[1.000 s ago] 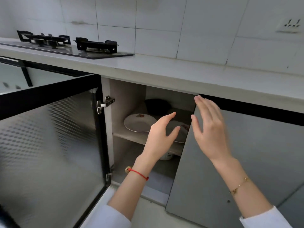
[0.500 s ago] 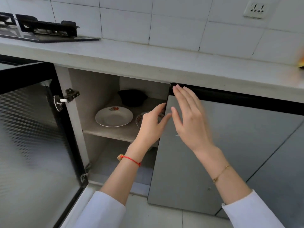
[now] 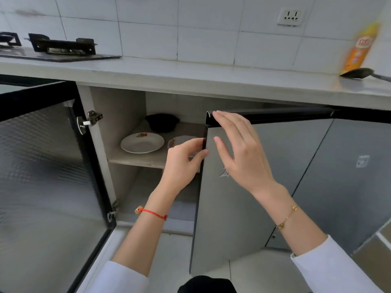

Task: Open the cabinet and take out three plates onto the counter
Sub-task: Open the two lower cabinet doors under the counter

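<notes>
The cabinet under the counter [image 3: 190, 75] has its left glass door [image 3: 42, 176] swung wide. The right grey door [image 3: 243, 197] stands partly ajar. My left hand [image 3: 182, 161] pinches that door's free edge with thumb and fingers. My right hand [image 3: 239, 149] lies flat on the door's front, fingertips at its top corner. On the inner shelf [image 3: 135, 159] sits a white plate [image 3: 142, 142] with a red motif. A second plate [image 3: 182, 140] is half hidden behind my left hand. A black bowl [image 3: 161, 122] sits further back.
A gas hob [image 3: 61, 47] sits on the counter at the left. An orange spray can [image 3: 359, 47] and a dark spoon-like utensil [image 3: 357, 72] are at the far right. A wall socket [image 3: 291, 16] is in the tiles. More grey cabinet doors [image 3: 349, 176] continue to the right.
My left hand has moved from reaching toward the shelf to pinching the right door's edge. That door has swung out from shut to partly ajar. The view shifted right.
</notes>
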### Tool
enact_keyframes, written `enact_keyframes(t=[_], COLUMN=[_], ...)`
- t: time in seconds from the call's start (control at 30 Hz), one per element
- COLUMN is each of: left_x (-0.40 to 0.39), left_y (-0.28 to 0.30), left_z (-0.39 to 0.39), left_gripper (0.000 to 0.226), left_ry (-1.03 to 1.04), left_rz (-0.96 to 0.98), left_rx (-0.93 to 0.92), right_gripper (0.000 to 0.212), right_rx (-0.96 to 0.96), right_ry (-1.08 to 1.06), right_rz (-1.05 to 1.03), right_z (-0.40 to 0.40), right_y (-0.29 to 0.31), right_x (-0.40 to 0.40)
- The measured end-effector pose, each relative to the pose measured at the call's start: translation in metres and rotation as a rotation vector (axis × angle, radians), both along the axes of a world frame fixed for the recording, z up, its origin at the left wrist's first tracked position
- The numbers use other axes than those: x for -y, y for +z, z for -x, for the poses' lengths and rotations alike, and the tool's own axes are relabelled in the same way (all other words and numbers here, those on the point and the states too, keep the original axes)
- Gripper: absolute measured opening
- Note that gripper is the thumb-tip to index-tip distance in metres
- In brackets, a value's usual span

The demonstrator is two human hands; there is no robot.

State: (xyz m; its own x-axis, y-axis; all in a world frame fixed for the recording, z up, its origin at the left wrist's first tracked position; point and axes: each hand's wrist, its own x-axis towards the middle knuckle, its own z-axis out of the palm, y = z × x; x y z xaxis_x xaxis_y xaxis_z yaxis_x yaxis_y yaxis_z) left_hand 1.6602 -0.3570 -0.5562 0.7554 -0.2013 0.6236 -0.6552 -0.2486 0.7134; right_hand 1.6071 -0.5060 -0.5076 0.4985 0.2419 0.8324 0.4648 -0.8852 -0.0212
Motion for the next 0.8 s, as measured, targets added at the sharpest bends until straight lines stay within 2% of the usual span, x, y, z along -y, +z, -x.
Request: enact_keyframes(t=[0.27,0.5,0.8], left_x=[0.0,0.032,0.099], left_y=[0.005,0.006,-0.001], left_z=[0.055,0.104,0.163], left_gripper=[0.035,0.024,0.038], left_ry=[-0.196,-0.359,-0.552], left_rz=[-0.014,-0.006,0.067], left_rx=[0.033,0.159,0.176], right_gripper=[0.041,0.039,0.036], right_rx=[0.116,0.234,0.271], right_ry=[-0.041,-0.13,-0.3], right_rz=[0.014,-0.015,-0.041], right_z=[0.06,0.112,0.196], right_y=[-0.004,-0.008,-0.01], right_x=[0.014,0.037,0.087])
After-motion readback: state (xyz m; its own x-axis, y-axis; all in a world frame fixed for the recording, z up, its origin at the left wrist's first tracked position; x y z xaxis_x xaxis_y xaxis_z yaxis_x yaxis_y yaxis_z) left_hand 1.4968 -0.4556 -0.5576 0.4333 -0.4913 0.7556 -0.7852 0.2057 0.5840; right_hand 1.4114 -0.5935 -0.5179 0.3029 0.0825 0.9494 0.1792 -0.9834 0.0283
